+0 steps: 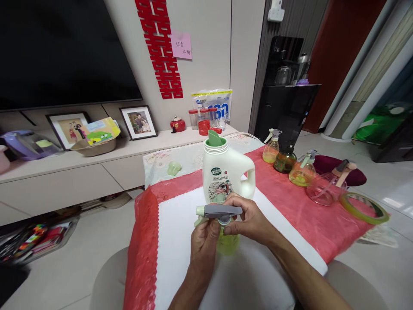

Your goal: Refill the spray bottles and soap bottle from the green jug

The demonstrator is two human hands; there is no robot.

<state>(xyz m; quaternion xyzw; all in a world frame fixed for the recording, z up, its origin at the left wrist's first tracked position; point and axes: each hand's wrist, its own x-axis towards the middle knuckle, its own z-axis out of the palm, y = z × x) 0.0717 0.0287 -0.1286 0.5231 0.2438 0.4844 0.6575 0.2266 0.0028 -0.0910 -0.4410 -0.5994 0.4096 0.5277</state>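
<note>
A spray bottle (228, 244) with yellow-green liquid in it stands upright in front of me, topped by a grey trigger head (214, 210) with a pale green nozzle pointing left. My left hand (204, 241) is closed around the neck just under the head, thumb against it. From the other side, the thumb and fingers of my right hand (250, 217) pinch the collar and the back of the head. Right behind it stands a large white jug (232, 161), uncapped, with a green pour spout (214, 138) in its mouth. The hands hide most of the bottle's neck.
Along the right of the red-covered table (284, 193) stand several spray bottles (302, 172) and a tape roll (364, 207). A pale green cap (174, 168) lies back left. White foam sheet (174, 232) lies under the work. Behind runs a cabinet with a red pot (178, 125).
</note>
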